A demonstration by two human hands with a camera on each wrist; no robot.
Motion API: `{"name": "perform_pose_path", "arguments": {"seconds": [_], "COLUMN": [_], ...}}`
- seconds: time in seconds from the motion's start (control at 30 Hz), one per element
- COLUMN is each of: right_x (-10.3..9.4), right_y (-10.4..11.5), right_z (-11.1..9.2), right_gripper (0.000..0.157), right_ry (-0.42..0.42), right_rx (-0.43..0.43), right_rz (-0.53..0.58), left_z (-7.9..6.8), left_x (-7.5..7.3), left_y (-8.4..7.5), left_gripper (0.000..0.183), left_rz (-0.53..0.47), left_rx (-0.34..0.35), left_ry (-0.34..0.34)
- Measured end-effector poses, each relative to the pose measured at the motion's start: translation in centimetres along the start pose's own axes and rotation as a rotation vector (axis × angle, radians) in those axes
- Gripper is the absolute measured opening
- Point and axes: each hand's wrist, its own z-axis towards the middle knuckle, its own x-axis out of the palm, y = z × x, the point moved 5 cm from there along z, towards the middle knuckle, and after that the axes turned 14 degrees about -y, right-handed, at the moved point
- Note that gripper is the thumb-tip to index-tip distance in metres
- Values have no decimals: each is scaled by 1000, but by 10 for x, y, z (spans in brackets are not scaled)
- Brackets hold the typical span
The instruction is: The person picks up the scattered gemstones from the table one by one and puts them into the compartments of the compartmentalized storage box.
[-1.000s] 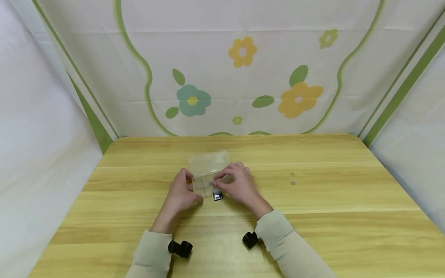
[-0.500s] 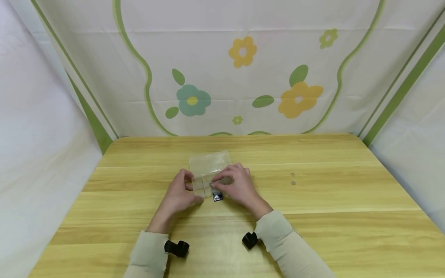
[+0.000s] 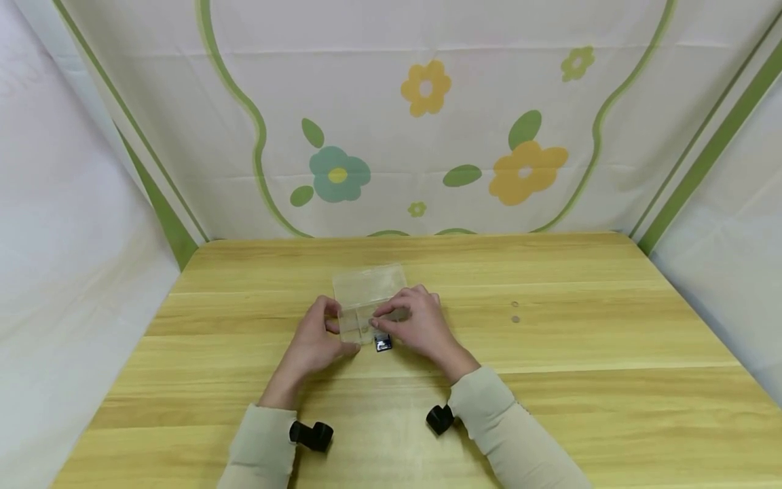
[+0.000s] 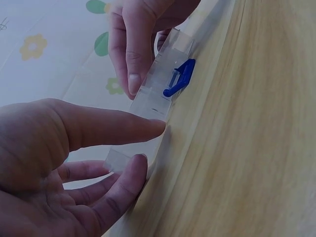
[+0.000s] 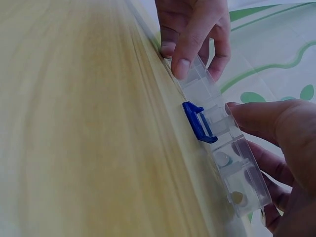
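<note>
A clear plastic compartment box lies on the table with its lid folded back behind it. The blue latch hangs from its front edge. My left hand grips the left end, thumb at the front corner and fingers behind. Over the middle compartments, my right hand pinches a small greyish disc, mostly hidden by the thumb and index finger. One small round disc shows in a compartment left of those fingertips. Another disc sits in an end compartment in the right wrist view.
To the right on the wooden table lie a small ring-like piece and a flat grey disc. A white flowered cloth stands behind the table's back edge.
A small round disc has come into view in a middle compartment beside my right fingertips. The right fingers have shifted slightly left; the left wrist has moved a little left while the hand keeps its grip.
</note>
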Motion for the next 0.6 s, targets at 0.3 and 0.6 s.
{"name": "perform_pose_path", "arguments": {"seconds": [0.3, 0.6], "right_x": [-5, -38], "right_y": [-2, -20], "right_z": [2, 14], "right_gripper": [9, 21], "right_ry": [22, -56], "right_rx": [-21, 45], "right_rz": [15, 117], "left_z": [-1, -2], "left_x": [-1, -2], "left_y": [1, -1], "left_gripper": [70, 70], "left_rz": [-6, -10], "left_rx": [-16, -26], "left_ry": [6, 0]}}
